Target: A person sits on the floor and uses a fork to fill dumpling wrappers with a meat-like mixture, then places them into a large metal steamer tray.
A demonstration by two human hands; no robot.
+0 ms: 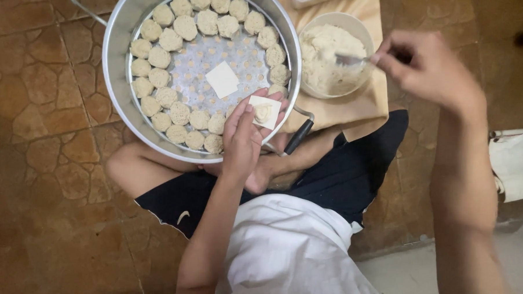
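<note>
My left hand (245, 142) holds a small square dough wrapper (265, 112) on its fingertips, with a dab of filling on it, just over the near rim of a round metal steamer tray (115, 55). My right hand (428, 66) grips a utensil (350, 59) that dips into a white bowl of pale filling (333, 54). Several filled dumplings (171, 39) ring the perforated tray, and one bare wrapper (222, 79) lies flat at its middle.
The bowl stands on a tan board or cloth (355, 110) right of the tray. A black pan handle (298, 136) sticks out near my knee. I sit cross-legged on brown stone-pattern tiles (41, 156). A white cloth (516, 164) lies at the right edge.
</note>
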